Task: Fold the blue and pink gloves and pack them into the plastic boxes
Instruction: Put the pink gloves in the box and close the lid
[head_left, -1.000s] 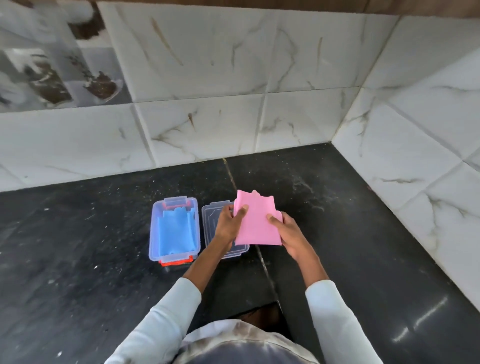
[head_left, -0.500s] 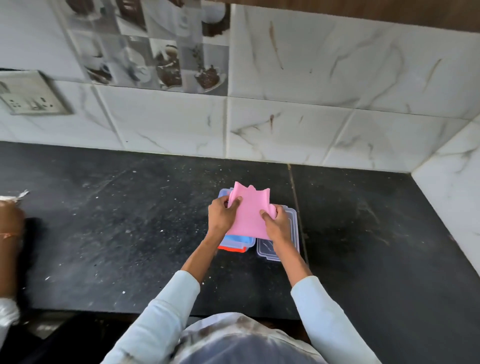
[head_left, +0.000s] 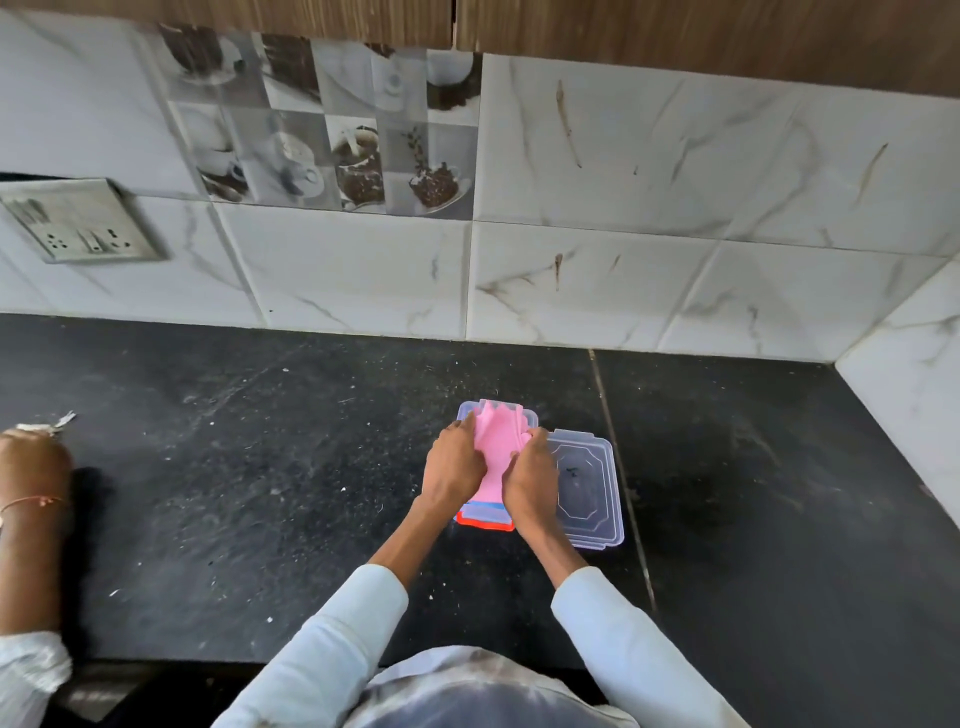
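A folded pink glove is pressed down into a clear plastic box with an orange-red front clasp on the black counter. My left hand grips the glove's left side and my right hand grips its right side, both over the box. The glove's finger tips stick up at the far end. A thin strip of blue shows under the pink glove near the front of the box; the rest of the blue glove is hidden. A clear plastic lid lies flat just right of the box.
The black counter runs to a marble-tiled wall behind and a side wall at the right. Another person's forearm with an orange thread bracelet rests at the far left edge. A switch plate sits on the wall at the left.
Both hands have lowered the pink glove from above the counter down into the box that held the blue glove. The camera has swung left, bringing another person's arm into view.
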